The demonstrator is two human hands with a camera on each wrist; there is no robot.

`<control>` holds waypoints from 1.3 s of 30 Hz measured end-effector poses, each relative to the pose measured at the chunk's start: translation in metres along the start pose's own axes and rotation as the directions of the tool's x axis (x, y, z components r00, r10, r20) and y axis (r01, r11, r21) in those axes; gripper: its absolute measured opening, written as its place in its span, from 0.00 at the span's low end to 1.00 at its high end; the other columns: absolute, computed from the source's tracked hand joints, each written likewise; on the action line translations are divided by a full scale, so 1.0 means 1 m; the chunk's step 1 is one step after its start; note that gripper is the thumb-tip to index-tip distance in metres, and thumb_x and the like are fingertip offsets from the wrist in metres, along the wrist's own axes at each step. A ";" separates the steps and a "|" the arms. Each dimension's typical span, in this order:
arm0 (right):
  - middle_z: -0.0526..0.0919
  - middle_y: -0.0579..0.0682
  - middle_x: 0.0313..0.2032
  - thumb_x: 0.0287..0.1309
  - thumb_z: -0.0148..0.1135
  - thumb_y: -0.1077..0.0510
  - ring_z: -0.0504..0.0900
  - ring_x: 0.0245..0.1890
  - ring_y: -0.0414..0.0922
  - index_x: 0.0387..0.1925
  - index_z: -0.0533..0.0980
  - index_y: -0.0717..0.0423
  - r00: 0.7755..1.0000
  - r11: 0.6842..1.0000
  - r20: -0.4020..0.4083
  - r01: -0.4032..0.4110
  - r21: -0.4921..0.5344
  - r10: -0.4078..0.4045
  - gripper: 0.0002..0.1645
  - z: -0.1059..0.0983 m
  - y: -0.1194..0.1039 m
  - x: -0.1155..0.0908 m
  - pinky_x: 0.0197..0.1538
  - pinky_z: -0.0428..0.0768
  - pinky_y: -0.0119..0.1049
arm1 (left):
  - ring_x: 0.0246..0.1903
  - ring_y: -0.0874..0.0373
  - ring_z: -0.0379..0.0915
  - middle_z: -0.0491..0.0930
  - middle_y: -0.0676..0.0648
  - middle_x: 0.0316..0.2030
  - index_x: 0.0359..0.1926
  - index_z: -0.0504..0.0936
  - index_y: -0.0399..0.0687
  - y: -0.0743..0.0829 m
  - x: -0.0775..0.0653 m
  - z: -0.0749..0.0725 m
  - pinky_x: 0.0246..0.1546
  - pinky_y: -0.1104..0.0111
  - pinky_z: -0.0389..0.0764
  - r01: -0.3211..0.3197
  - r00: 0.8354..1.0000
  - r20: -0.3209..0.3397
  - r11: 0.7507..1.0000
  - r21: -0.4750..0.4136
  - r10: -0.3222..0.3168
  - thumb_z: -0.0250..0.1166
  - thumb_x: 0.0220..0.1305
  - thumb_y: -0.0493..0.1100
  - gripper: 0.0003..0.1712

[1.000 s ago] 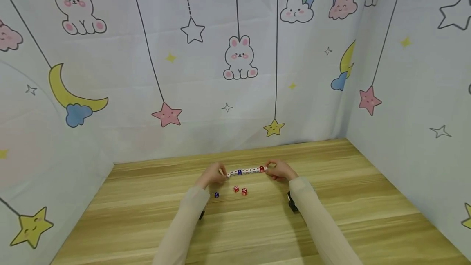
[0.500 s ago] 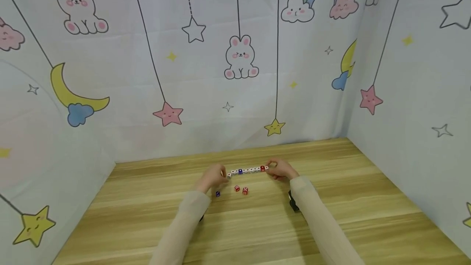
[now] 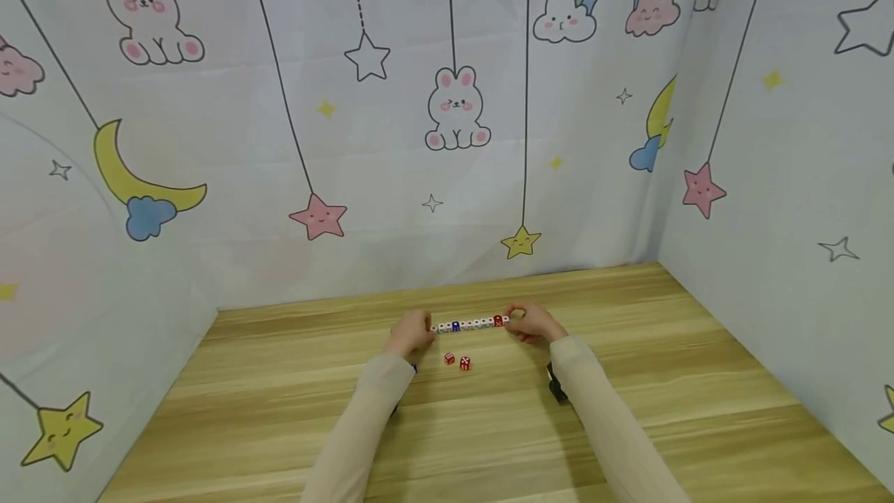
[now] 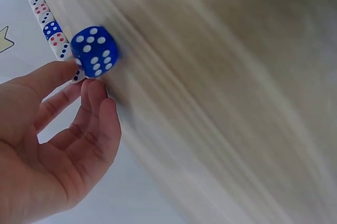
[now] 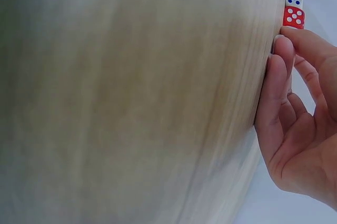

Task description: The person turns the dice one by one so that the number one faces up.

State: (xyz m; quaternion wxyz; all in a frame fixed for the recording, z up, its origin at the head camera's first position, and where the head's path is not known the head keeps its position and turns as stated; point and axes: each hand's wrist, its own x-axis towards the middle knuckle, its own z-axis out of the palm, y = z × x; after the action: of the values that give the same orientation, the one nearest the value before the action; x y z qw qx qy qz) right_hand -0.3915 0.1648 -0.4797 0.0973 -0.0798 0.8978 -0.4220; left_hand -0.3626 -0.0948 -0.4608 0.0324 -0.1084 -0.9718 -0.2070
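Observation:
A straight row of small dice (image 3: 477, 324) spans the gap between my two hands, mostly white, with one blue die (image 3: 456, 326) and one red die (image 3: 498, 320) in it. At the left end, my left hand (image 3: 412, 332) pinches the white end die (image 4: 78, 76), which its fingers partly cover. My right hand (image 3: 532, 322) pinches the white die (image 3: 506, 320) at the other end, beside the red one; its fingers hide that die in the right wrist view. A loose blue die (image 4: 95, 51) looms large near the left fingers in the left wrist view.
Two loose red dice, a left one (image 3: 449, 359) and a right one (image 3: 465, 363), lie on the wooden table (image 3: 489, 441) in front of the row. A printed fabric wall (image 3: 391, 254) stands behind the table, with more fabric at both sides.
The row was bent towards me at its left end and is now straight. My left hand has shifted slightly forward, and its sleeve now mostly hides the loose blue die. My right hand stays put.

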 end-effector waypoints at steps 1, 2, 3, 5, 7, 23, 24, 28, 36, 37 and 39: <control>0.69 0.45 0.14 0.55 0.57 0.58 0.68 0.13 0.37 0.42 0.73 0.52 1.000 1.000 0.000 0.003 -0.004 -0.003 0.11 0.000 0.000 0.000 0.17 0.68 0.27 | 0.23 0.57 0.66 0.77 0.45 0.27 0.28 0.77 0.40 0.000 0.001 0.000 0.20 0.67 0.65 0.000 1.000 0.001 1.000 0.003 0.000 0.62 0.50 0.35 0.03; 0.69 0.45 0.14 0.55 0.57 0.58 0.68 0.13 0.37 0.42 0.73 0.52 1.000 1.000 0.000 0.004 -0.004 -0.004 0.11 0.000 -0.001 -0.001 0.17 0.68 0.27 | 0.24 0.57 0.66 0.78 0.44 0.29 0.30 0.78 0.40 0.000 0.001 0.000 0.20 0.67 0.66 -0.005 1.000 0.002 1.000 0.004 0.005 0.61 0.50 0.34 0.04; 0.70 0.45 0.14 0.55 0.57 0.58 0.68 0.13 0.37 0.42 0.73 0.52 1.000 1.000 -0.001 0.005 -0.007 -0.005 0.11 0.000 -0.001 -0.001 0.17 0.68 0.27 | 0.24 0.56 0.66 0.79 0.43 0.31 0.32 0.79 0.40 0.001 0.002 0.000 0.21 0.67 0.66 -0.007 1.000 0.007 1.000 0.004 0.007 0.60 0.49 0.34 0.06; 0.70 0.45 0.14 0.55 0.57 0.58 0.68 0.13 0.37 0.42 0.73 0.52 1.000 1.000 -0.003 0.003 -0.007 -0.003 0.11 0.000 -0.001 -0.001 0.17 0.68 0.26 | 0.25 0.56 0.65 0.79 0.43 0.35 0.35 0.80 0.41 0.000 0.003 0.000 0.21 0.68 0.64 -0.010 1.000 0.017 1.000 -0.001 0.010 0.59 0.49 0.32 0.10; 0.69 0.45 0.14 0.55 0.57 0.58 0.67 0.13 0.37 0.41 0.73 0.51 1.000 1.000 -0.004 0.001 -0.006 -0.001 0.11 0.000 -0.001 0.000 0.16 0.68 0.26 | 0.25 0.56 0.64 0.79 0.42 0.35 0.35 0.80 0.42 0.000 0.005 0.001 0.21 0.68 0.63 -0.015 1.000 0.023 1.000 0.000 0.015 0.59 0.48 0.32 0.11; 0.69 0.45 0.14 0.56 0.57 0.57 0.68 0.13 0.37 0.43 0.73 0.52 1.000 1.000 0.006 0.001 -0.012 -0.001 0.12 0.000 -0.002 0.000 0.16 0.68 0.27 | 0.13 0.61 0.59 0.71 0.43 0.20 0.38 0.74 0.37 -0.002 -0.024 -0.030 0.17 0.66 0.72 0.039 0.963 0.269 0.974 -0.222 0.023 0.60 0.57 0.38 0.09; 0.69 0.45 0.14 0.56 0.57 0.57 0.67 0.13 0.37 0.43 0.73 0.52 1.000 1.000 0.009 -0.002 -0.009 0.002 0.12 0.000 -0.003 -0.001 0.16 0.68 0.27 | 0.14 0.61 0.60 0.70 0.45 0.20 0.36 0.75 0.38 -0.002 -0.027 -0.033 0.18 0.66 0.73 0.045 0.959 0.282 0.975 -0.217 0.018 0.61 0.56 0.38 0.08; 0.68 0.45 0.13 0.56 0.57 0.57 0.67 0.13 0.37 0.44 0.73 0.52 1.000 1.000 0.012 -0.013 -0.001 0.013 0.13 0.000 -0.004 -0.003 0.16 0.67 0.27 | 0.16 0.59 0.63 0.71 0.46 0.22 0.32 0.75 0.38 -0.003 -0.039 -0.038 0.20 0.65 0.75 0.054 0.946 0.325 0.984 -0.171 0.005 0.65 0.51 0.36 0.08; 0.69 0.45 0.13 0.56 0.57 0.58 0.67 0.13 0.38 0.44 0.73 0.52 1.000 1.000 0.005 -0.011 -0.007 0.011 0.13 0.000 -0.004 -0.004 0.16 0.68 0.27 | 0.13 0.59 0.59 0.69 0.47 0.14 0.26 0.75 0.35 -0.011 -0.044 -0.032 0.14 0.69 0.62 0.088 0.929 0.369 0.980 -0.179 -0.016 0.67 0.42 0.28 0.09; 0.69 0.45 0.13 0.56 0.57 0.57 0.67 0.13 0.38 0.44 0.73 0.52 1.000 1.000 0.007 -0.014 -0.003 0.014 0.13 0.000 -0.005 -0.004 0.16 0.68 0.27 | 0.13 0.59 0.59 0.68 0.47 0.15 0.25 0.75 0.35 -0.013 -0.043 -0.031 0.14 0.70 0.61 0.079 0.933 0.360 0.981 -0.177 -0.010 0.67 0.42 0.27 0.08; 0.69 0.45 0.13 0.56 0.57 0.57 0.68 0.13 0.38 0.44 0.73 0.52 1.000 1.000 0.006 -0.008 -0.006 0.008 0.13 0.000 -0.005 -0.003 0.17 0.68 0.27 | 0.13 0.60 0.60 0.69 0.47 0.17 0.25 0.75 0.36 -0.015 -0.040 -0.028 0.14 0.70 0.61 0.069 0.941 0.337 0.981 -0.181 -0.004 0.65 0.42 0.26 0.08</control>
State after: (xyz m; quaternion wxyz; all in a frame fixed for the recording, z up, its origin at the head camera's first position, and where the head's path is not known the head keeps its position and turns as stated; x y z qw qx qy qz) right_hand -0.3882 0.1623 -0.4759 0.1013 -0.0779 0.8992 -0.4186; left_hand -0.3260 -0.1279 -0.4454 -0.1477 -0.1265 -0.9407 -0.2780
